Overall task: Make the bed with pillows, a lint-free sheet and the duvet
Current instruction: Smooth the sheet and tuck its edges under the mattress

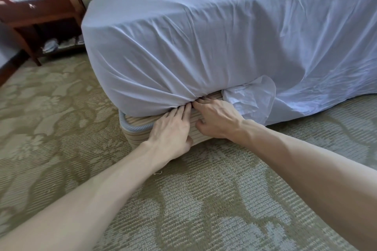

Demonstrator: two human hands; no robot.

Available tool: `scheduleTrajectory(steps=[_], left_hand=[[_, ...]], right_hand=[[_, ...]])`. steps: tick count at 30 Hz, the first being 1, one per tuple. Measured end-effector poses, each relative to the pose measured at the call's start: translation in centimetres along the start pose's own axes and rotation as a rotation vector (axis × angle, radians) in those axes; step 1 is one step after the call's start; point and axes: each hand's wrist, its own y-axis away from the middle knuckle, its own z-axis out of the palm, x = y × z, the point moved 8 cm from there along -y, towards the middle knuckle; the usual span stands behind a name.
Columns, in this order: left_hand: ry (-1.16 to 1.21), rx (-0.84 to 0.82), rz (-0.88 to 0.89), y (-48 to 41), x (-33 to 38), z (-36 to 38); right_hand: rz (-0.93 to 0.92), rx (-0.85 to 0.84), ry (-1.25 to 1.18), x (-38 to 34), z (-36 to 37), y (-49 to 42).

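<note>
At the bed's corner, left hand (171, 128) and right hand (216, 120) press straight fingers into the gathered pale sheet (204, 36) above the ribbed base (140, 131).

L hand (171, 129) flat, R hand (216, 120) beside it, arms outstretched

The sheet (204, 36) is thin, matt white cloth, smooth on top and gathered into fine creases at the corner. The bed base (142, 131) beneath wears a ribbed, striped beige fabric edged with a twisted pale cord (130, 124). The carpet (61, 108) is rough looped pile with a matt leaf pattern. The nightstand (40, 13) is dark red wood with a glossy varnish.
</note>
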Motion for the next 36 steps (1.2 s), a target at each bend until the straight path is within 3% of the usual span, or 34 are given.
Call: scheduleTrajectory(steps=[11, 15, 21, 26, 30, 36], left_hand=[[0.248, -0.118, -0.311, -3.2, -1.6, 1.2], [0.284, -0.177, -0.332, -3.5, -1.3, 1.7], [0.182, -0.246, -0.223, -2.6, -0.7, 0.8], [0.093, -0.205, -0.116, -2.0, 2.9, -1.8], [0.169, -0.198, -0.008, -2.8, 6.9, -3.0], [0.300, -0.155, 0.050, -4.9, 10.8, -3.1]], right_hand=[[0.067, -0.206, 0.194, -1.7, -0.6, -2.5], [0.079, -0.225, 0.170, -1.6, -0.6, -2.6], [-0.016, -0.231, 0.040, 0.0, -0.3, -0.5], [-0.028, -0.090, 0.058, 4.0, -3.1, 1.7], [-0.074, 0.096, 0.055, 7.6, -5.6, 2.9], [-0.066, -0.005, -0.013, 10.5, -3.7, 3.1]])
